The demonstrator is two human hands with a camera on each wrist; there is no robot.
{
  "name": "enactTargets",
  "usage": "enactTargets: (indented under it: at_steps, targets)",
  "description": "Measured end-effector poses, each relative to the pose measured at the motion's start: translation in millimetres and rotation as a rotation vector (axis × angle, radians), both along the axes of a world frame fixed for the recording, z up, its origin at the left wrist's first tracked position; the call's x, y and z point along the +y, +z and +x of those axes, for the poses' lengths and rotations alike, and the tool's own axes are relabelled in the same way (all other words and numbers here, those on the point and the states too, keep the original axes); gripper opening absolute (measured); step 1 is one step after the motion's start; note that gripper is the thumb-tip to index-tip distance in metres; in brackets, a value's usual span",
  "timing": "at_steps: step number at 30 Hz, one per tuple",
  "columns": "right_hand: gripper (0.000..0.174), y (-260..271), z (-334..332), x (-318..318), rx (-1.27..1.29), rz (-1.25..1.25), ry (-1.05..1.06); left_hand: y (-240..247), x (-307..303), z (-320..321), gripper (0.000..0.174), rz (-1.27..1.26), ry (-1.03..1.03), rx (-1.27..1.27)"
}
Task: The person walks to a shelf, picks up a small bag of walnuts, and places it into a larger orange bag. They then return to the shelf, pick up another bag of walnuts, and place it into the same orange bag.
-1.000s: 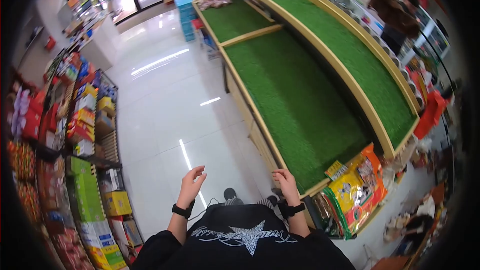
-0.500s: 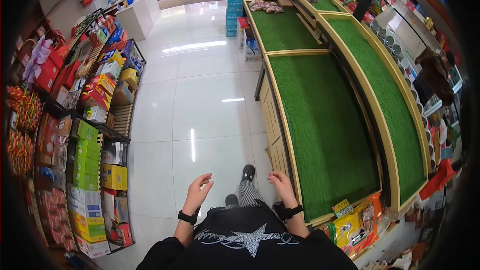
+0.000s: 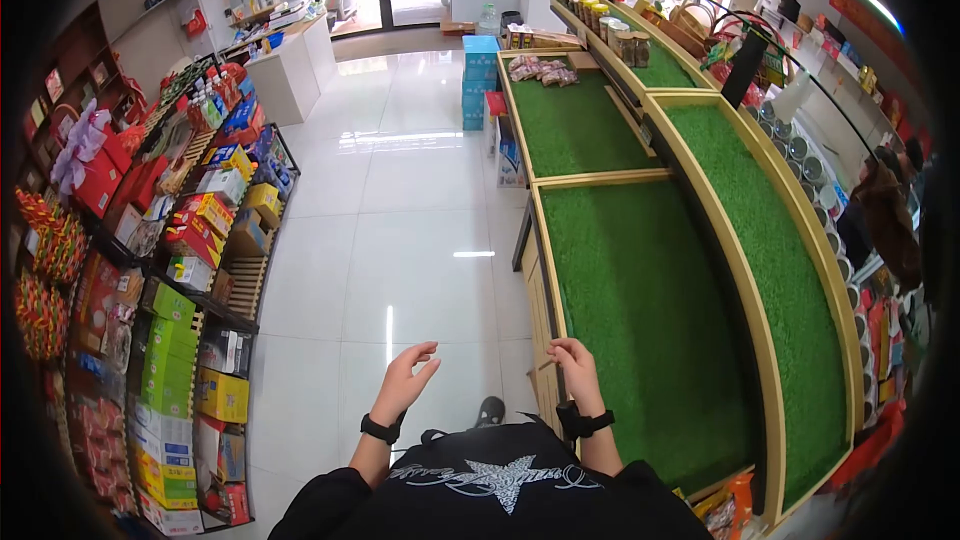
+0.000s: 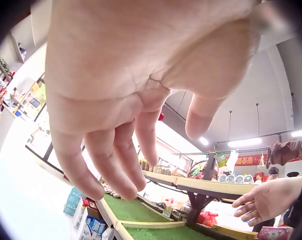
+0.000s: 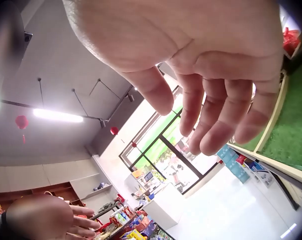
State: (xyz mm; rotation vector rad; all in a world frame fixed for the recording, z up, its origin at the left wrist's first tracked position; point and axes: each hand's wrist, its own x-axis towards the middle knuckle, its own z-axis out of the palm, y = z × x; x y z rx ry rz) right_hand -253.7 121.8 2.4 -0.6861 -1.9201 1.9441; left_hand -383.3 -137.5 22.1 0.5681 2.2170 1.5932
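Observation:
My left hand (image 3: 405, 381) hangs in the air over the tiled floor, fingers relaxed and holding nothing. In the left wrist view its palm shows, with loosely bent fingers (image 4: 123, 165). My right hand (image 3: 577, 372) is raised beside the long wooden display stand (image 3: 545, 270), overlapping its near edge in the head view. The right wrist view shows that palm bare too, with fingers (image 5: 216, 117) drooping loosely. Green turf mat (image 3: 640, 290) lines the stand's trays. Packs of pinkish goods (image 3: 543, 70) lie in the far tray, and an orange packet (image 3: 735, 510) sits at the near end.
Shelves of boxed goods (image 3: 165, 340) run along the left. Shiny floor (image 3: 400, 240) forms the aisle between shelves and stand. Blue boxes (image 3: 480, 85) are stacked at the stand's far end. Jars (image 3: 625, 43) stand on the upper tier. A white counter (image 3: 290, 70) is near the glass doors.
The view has levelled and lifted toward the doors, and the person has stepped forward along the stand. The orange packet has slid down toward the bottom edge. Both hands stay raised and without anything in them.

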Motion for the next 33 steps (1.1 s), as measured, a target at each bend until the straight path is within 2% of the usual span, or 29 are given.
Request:
enactTargets:
  at_steps: [6, 10, 15, 21, 24, 26, 28, 33]
  targets:
    - [0.019, -10, -16, 31, -0.114, -0.053, 0.054, 3, 38, -10, 0.035, -0.012, 0.000, -0.029]
    - [0.019, -19, -25, 34, -0.090, -0.115, 0.044, -4, 49, -16, 0.035, -0.061, -0.050, -0.074]
    - [0.019, -32, -46, 40, -0.160, -0.104, 0.092, -13, 61, -52, 0.036, -0.120, -0.086, -0.078]
    - [0.018, -31, -108, 62, -0.205, -0.084, -0.004, -15, 85, -128, 0.035, -0.084, -0.165, 0.010]
    - [0.018, -29, -154, 69, -0.102, -0.065, -0.047, -5, 92, -176, 0.035, -0.079, -0.215, 0.008]
    - [0.019, -20, -187, 70, -0.106, -0.032, -0.041, 4, 93, -211, 0.035, -0.093, -0.188, 0.117]
    - [0.019, -15, -219, 69, -0.081, -0.057, 0.032, 8, 91, -243, 0.035, -0.086, -0.155, 0.136]
    - [0.022, -8, -289, 67, -0.103, 0.055, 0.097, 14, 74, -306, 0.034, -0.112, -0.089, 0.145]
